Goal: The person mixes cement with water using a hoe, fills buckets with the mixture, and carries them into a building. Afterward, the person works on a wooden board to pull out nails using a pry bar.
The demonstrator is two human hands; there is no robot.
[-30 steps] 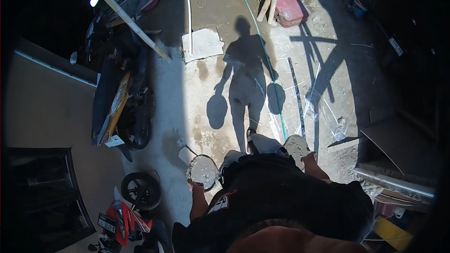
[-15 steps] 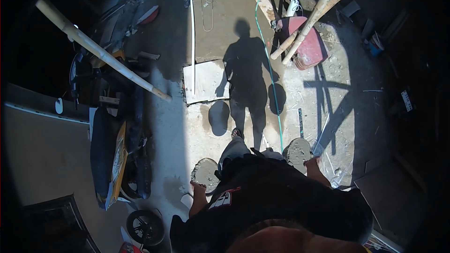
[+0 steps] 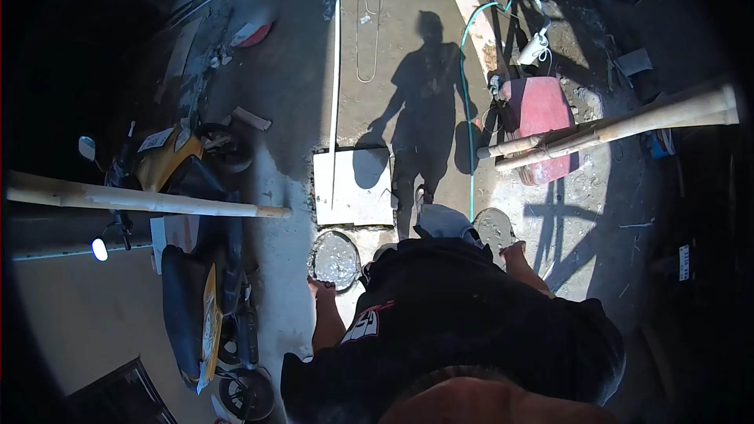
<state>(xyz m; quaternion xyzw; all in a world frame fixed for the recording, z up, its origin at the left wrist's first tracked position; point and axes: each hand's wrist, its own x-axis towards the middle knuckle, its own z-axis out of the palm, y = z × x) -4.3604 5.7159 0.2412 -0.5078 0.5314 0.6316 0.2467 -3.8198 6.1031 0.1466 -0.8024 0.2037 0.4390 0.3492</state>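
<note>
Left hand (image 3: 320, 288) and right hand (image 3: 514, 251) curl closed at the outer rims of a left bucket (image 3: 358, 257), by the near edge of the white board (image 3: 369, 206), and a right bucket (image 3: 512, 228), off its near-right corner, probably heavy, best held level there.

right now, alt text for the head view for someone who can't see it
A person in a black shirt holds a bucket of grey mix in the left hand and another bucket in the right hand. A white board lies on the ground ahead, with a motorcycle to the left and bamboo poles on either side.
</note>
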